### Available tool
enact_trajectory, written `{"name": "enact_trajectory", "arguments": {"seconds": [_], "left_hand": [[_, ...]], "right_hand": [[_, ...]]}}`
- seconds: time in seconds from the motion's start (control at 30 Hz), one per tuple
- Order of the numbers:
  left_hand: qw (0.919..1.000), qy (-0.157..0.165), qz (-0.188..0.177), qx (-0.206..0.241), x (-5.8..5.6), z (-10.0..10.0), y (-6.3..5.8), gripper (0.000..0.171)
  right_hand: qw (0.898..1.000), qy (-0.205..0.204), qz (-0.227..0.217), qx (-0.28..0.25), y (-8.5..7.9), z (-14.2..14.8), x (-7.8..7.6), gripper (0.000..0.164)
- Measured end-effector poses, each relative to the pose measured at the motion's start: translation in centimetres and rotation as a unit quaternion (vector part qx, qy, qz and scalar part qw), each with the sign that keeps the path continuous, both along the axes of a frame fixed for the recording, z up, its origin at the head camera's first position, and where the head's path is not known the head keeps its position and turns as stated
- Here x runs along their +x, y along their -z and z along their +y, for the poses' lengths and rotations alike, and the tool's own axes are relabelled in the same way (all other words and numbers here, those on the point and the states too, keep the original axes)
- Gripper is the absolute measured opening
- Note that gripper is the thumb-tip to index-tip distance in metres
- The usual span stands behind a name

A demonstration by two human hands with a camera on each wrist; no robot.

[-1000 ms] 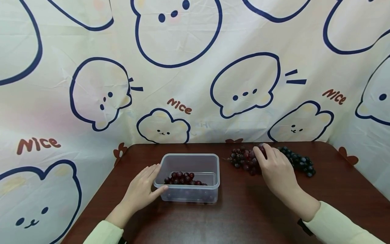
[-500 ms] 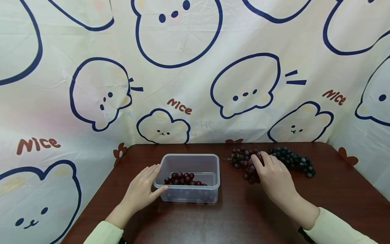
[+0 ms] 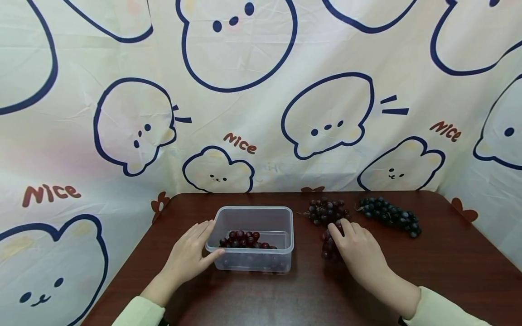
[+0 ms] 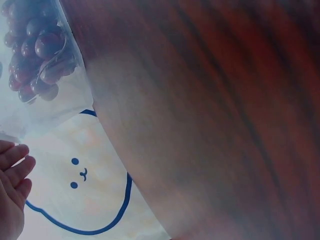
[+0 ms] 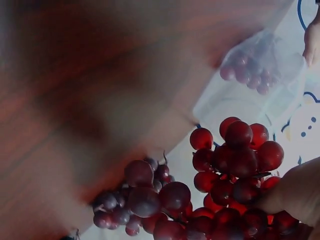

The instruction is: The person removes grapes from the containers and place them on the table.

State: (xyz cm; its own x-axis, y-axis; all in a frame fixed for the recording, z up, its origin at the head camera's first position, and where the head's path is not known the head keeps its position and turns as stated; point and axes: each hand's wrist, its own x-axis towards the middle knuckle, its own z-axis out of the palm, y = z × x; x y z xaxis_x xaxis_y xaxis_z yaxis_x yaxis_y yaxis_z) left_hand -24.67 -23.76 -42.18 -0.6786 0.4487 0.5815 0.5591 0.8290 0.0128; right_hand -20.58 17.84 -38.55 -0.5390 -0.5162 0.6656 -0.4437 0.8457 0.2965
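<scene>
My left hand rests against the left side of a clear plastic container, fingers fairly straight and thumb at the front rim. Inside the container lies a bunch of red grapes, also visible through its wall in the left wrist view. To the right, my right hand grips another bunch of red grapes from above; the palm hides part of it. Just behind that hand, a darker red bunch lies on the table. A black bunch of grapes lies farther right, apart from the hand.
The brown wooden table has its back edge close to a white cloth printed with cartoon bears. In the right wrist view, the container stands beyond the held grapes.
My right hand has drawn its red grapes toward the front and slightly left, away from the other bunches. More of the black bunch shows now. The left hand and container have stayed put.
</scene>
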Motion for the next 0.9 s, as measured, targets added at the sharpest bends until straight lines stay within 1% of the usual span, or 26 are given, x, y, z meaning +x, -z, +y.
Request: {"name": "enact_trajectory", "arguments": {"seconds": [0.3, 0.43, 0.77, 0.9], "left_hand": [[1.0000, 0.001, -0.003, -0.002, 0.0, 0.0, 0.0, 0.079], [1.0000, -0.003, -0.009, -0.002, 0.1, 0.0, -0.1, 0.079], [1.0000, -0.001, -0.001, -0.003, 0.0, 0.0, 0.0, 0.078], [0.9999, -0.006, -0.010, -0.004, 0.1, 0.0, -0.2, 0.079]], "right_hand": [[0.999, 0.014, -0.044, 0.024, 1.4, -0.5, -0.2, 0.046], [0.999, 0.018, -0.042, 0.029, 1.8, -0.6, -0.7, 0.043], [0.998, 0.027, -0.052, 0.033, 2.5, -0.8, -1.8, 0.041], [0.997, 0.032, -0.057, 0.037, 2.8, -0.9, -2.0, 0.040]]}}
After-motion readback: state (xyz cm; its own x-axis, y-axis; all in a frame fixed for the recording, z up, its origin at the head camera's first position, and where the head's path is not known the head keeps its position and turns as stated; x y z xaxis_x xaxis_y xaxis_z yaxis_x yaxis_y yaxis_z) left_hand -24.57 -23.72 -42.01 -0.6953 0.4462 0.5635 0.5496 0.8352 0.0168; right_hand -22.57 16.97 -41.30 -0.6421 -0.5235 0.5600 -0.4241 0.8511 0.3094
